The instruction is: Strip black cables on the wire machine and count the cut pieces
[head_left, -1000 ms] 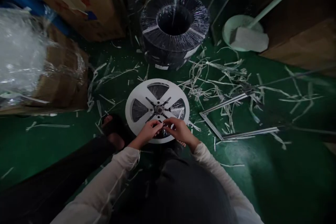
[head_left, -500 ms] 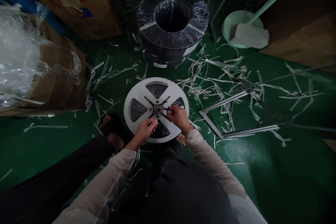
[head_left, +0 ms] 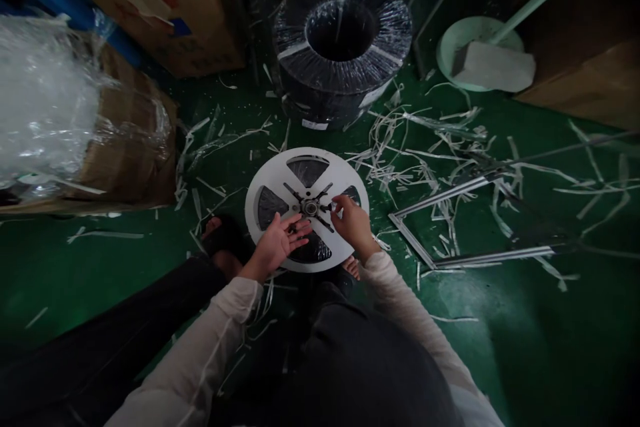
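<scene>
A round white reel flange (head_left: 275, 175) with several cut-out windows lies in front of me, dark wrapped material showing through the windows. At its middle sits a metal hub (head_left: 311, 208) with dark arms reaching outward. My left hand (head_left: 277, 245) is open over the flange's near left part, palm turned up and fingers apart; whether small pieces lie on it I cannot tell. Just right of the hub, my right hand (head_left: 353, 221) has thumb and fingers pinched together over one of the arms. What it pinches is too small to name.
A wrapped black coil (head_left: 345, 73) stands beyond the reel. To the right lie a metal frame (head_left: 413, 240), scattered strips (head_left: 395, 160) and a dustpan (head_left: 450, 47) with a pale block (head_left: 495, 67). Boxes (head_left: 135, 133) stand at left. My feet flank the reel.
My left hand has opened from a pinch and turned palm up. The right hand stays pinched beside the hub. The whole view has shifted slightly, moving things rightward.
</scene>
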### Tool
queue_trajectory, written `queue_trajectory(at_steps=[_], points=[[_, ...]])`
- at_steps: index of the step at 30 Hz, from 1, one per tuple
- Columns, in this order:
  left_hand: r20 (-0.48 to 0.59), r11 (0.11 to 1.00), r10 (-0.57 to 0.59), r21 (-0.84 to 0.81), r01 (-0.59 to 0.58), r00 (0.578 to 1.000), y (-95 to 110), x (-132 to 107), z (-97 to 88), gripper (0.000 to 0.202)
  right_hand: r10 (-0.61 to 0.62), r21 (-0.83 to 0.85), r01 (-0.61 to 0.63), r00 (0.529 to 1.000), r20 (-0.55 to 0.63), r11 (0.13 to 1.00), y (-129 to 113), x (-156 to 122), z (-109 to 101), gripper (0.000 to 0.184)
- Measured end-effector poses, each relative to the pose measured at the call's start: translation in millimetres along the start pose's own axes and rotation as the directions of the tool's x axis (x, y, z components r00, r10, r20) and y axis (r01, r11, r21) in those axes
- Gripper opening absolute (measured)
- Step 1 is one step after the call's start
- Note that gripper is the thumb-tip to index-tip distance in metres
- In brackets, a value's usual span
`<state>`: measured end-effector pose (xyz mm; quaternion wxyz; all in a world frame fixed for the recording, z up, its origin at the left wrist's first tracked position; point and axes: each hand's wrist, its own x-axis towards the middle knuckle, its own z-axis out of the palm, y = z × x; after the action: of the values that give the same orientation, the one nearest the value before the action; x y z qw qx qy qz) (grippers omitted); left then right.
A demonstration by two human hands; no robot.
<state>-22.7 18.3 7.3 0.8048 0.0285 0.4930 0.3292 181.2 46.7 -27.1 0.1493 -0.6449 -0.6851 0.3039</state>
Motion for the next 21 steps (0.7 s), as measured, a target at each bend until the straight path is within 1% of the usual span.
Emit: queue_trajectory(at_steps=[2,3,4,5,6,8,10,11,12,13,15,17,19,21], points=[[0.068,0.991,-0.022,-0.132,0.031,0.997,4,-5,0.3,0.062,-0.136,0.164,0.13,0.99,0.024,0.978,-18,-13,-6,0.02],[0.098,0.985,-0.024,-0.17,0.04,0.995,5,-7,0.7,0.064,-0.222,0.23,0.204,0.974,0.055,0.952,-28,-19,-7,0.017],[0.122,0.979,-0.022,-0.199,0.047,0.992,5,-9,1.2,0.066,-0.292,0.27,0.262,0.953,0.078,0.926,-37,-24,-7,0.017],[0.139,0.975,-0.019,-0.218,0.05,0.99,5,-11,2.1,0.067,-0.333,0.284,0.297,0.939,0.089,0.912,-45,-28,-5,0.019],[0.151,0.973,-0.016,-0.227,0.05,0.988,5,-12,3.3,0.068,-0.343,0.276,0.309,0.935,0.086,0.91,-51,-30,-3,0.022],[0.162,0.976,-0.005,-0.214,0.039,0.987,2,-14,5.8,0.07,-0.304,0.246,0.277,0.95,0.077,0.929,-60,-31,2,0.031],[0.152,0.99,0.013,-0.14,0.009,0.988,-2,-13,6.9,0.072,-0.26,0.251,0.23,0.961,0.095,0.94,-63,-30,7,0.028],[0.133,0.997,0.03,-0.071,-0.021,0.991,-5,-13,6.5,0.073,-0.256,0.281,0.215,0.96,0.116,0.935,-62,-30,8,0.024],[0.095,0.997,0.073,0.033,-0.076,0.993,-7,-11,5.2,0.072,-0.256,0.332,0.2,0.957,0.135,0.922,-61,-30,9,0.02],[0.052,0.977,0.133,0.159,-0.14,0.99,-10,-10,3.3,0.069,-0.251,0.402,0.175,0.957,0.145,0.899,-60,-30,10,0.018],[-0.013,0.889,0.274,0.386,-0.248,0.962,-14,-7,-1.9,0.059,-0.192,0.56,0.081,0.971,0.142,0.824,-56,-32,11,0.016],[-0.015,0.769,0.383,0.558,-0.31,0.923,-15,-7,-6.9,0.05,-0.074,0.689,-0.049,0.986,0.147,0.723,-51,-35,14,0.017],[0.038,0.629,0.456,0.693,-0.353,0.889,-15,-10,-10.2,0.04,0.026,0.766,-0.165,0.981,0.191,0.621,-47,-37,20,0.021],[0.129,0.426,0.534,0.813,-0.397,0.836,-13,-14,-11.8,0.032,0.079,0.808,-0.245,0.967,0.241,0.536,-44,-38,26,0.024]])
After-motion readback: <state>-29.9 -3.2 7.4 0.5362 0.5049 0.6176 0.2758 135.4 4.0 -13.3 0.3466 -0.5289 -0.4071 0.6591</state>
